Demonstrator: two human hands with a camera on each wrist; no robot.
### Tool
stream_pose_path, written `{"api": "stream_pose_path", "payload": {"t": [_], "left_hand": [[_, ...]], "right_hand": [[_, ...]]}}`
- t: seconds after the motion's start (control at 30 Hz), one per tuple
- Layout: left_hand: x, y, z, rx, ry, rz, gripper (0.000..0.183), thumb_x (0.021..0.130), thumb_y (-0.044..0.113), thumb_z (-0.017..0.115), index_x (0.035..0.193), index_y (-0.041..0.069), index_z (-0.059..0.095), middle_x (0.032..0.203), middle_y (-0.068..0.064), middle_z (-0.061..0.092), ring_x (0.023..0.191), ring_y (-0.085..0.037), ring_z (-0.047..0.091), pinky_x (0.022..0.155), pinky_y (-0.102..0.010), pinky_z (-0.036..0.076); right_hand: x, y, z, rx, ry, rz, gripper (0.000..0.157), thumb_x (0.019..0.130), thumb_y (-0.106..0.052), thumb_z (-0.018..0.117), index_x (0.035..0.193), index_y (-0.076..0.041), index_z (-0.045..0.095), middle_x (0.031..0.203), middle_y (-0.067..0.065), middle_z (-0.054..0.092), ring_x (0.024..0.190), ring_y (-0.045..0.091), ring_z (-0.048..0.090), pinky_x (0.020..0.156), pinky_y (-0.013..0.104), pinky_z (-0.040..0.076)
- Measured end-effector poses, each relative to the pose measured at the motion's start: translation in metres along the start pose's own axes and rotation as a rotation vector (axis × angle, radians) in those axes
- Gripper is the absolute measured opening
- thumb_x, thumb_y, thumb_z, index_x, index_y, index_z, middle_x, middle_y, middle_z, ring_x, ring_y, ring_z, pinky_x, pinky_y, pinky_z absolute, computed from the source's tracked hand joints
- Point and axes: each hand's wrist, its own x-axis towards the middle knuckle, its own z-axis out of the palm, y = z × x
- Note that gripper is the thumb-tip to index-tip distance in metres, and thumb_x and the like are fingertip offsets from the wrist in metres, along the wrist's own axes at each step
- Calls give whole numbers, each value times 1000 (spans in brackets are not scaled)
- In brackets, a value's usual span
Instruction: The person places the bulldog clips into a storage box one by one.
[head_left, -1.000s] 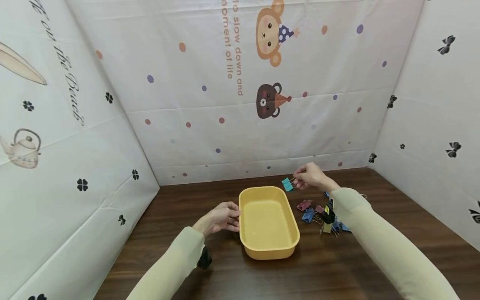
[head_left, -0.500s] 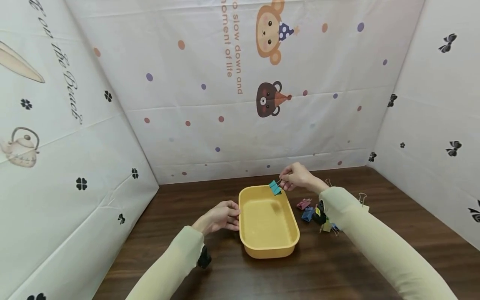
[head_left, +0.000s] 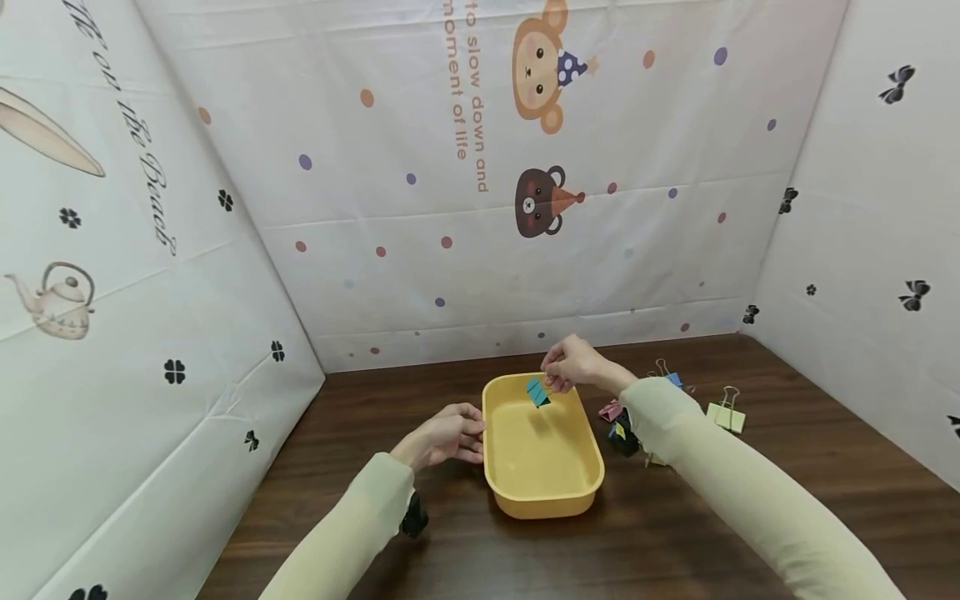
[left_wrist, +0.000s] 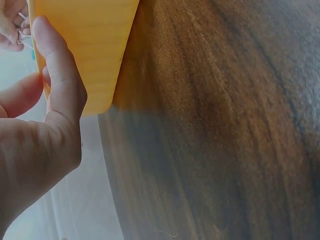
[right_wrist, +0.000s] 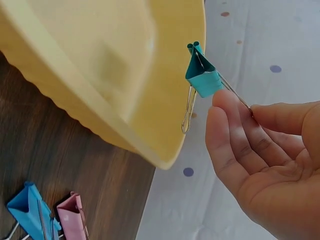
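My right hand (head_left: 573, 365) pinches one wire handle of a teal binder clip (head_left: 537, 392), thumb against fingers. In the right wrist view, the clip (right_wrist: 204, 77) hangs above the end of a yellow plastic bin (right_wrist: 170, 70), its other handle dangling free. The head view shows the bin's (head_left: 543, 450) inside bare. My left hand (head_left: 446, 435) holds the bin's left side. Seen from the left wrist, its thumb tip meets the rim and its fingers lie along the outer wall (left_wrist: 100, 55).
Right of the bin, several binder clips lie on the dark wooden table (head_left: 660, 542), partly hidden by my right arm: a pink one (head_left: 611, 410), a pale yellow one (head_left: 726, 417) and a blue one (head_left: 673, 379). Printed white cloth walls (head_left: 420, 275) enclose the table.
My right hand has moved left with the teal binder clip, from beyond the bin's right rim to over its far end. My left hand stays at the bin.
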Motion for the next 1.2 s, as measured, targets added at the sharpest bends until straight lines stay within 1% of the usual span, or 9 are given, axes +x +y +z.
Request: {"api": "stream_pose_path", "payload": {"t": [0.17, 0.3, 0.43, 0.6, 0.7, 0.8, 0.9, 1.1, 1.2], "left_hand": [[1, 0, 1, 9, -9, 0, 27, 91, 7, 46, 113, -4, 36, 82, -13, 53, 61, -19, 58, 62, -37, 55], [1, 1, 1, 10, -7, -4, 25, 92, 7, 46, 112, -3, 36, 82, -13, 53, 61, -19, 58, 61, -37, 55], [1, 0, 1, 7, -14, -3, 28, 91, 7, 46, 115, -5, 35, 80, -12, 53, 60, -19, 58, 62, -38, 55], [1, -1, 0, 16, -11, -7, 31, 91, 7, 46, 117, -6, 33, 80, -11, 53, 61, -19, 58, 62, -37, 55], [1, -1, 0, 16, -2, -9, 30, 91, 7, 46, 116, -6, 34, 80, -12, 54, 61, -19, 58, 62, -38, 55], [1, -1, 0, 15, 4, -10, 29, 91, 7, 46, 116, -6, 36, 81, -12, 54, 60, -20, 58, 62, -39, 55], [0, -1, 0, 17, 4, -14, 28, 91, 7, 46, 115, -5, 36, 81, -12, 54, 61, -20, 58, 62, -39, 55], [-1, 2, 1, 16, 6, -19, 27, 91, 7, 47, 114, -4, 36, 80, -11, 54, 61, -20, 58, 61, -38, 55], [-1, 3, 1, 17, 6, -20, 27, 91, 8, 47, 114, -4, 36, 80, -11, 54, 61, -20, 58, 62, -38, 55]], "right_hand": [[0, -2, 10, -44, -30, -27, 19, 90, -1, 49, 99, 12, 58, 79, 24, 66, 69, 37, 65, 64, 43, 55], [-1, -2, 17, -56, -55, -38, 16, 89, -1, 50, 95, 10, 59, 80, 25, 65, 70, 38, 64, 62, 42, 55], [-1, -1, 25, -69, -68, -45, 13, 87, -1, 52, 90, 7, 62, 79, 24, 66, 68, 38, 64, 59, 41, 55], [2, 1, 34, -124, -91, -77, 10, 85, 0, 54, 85, 3, 64, 75, 20, 67, 63, 35, 65, 54, 38, 55], [3, 3, 39, -144, -100, -63, 9, 85, 0, 55, 84, 1, 64, 75, 19, 67, 62, 34, 65, 53, 37, 55], [3, 3, 44, -146, -110, -47, 9, 83, 2, 56, 87, 4, 64, 75, 20, 67, 61, 33, 65, 53, 38, 55], [3, 3, 48, -140, -122, -48, 9, 82, 2, 57, 87, 6, 63, 74, 20, 67, 60, 33, 65, 53, 38, 55], [4, 3, 51, -156, -140, -72, 7, 81, 2, 58, 85, 3, 63, 74, 19, 68, 60, 33, 65, 52, 39, 54], [4, 3, 51, -184, -145, -81, 9, 81, 2, 57, 87, 5, 63, 74, 19, 68, 60, 33, 65, 52, 39, 54]]}}
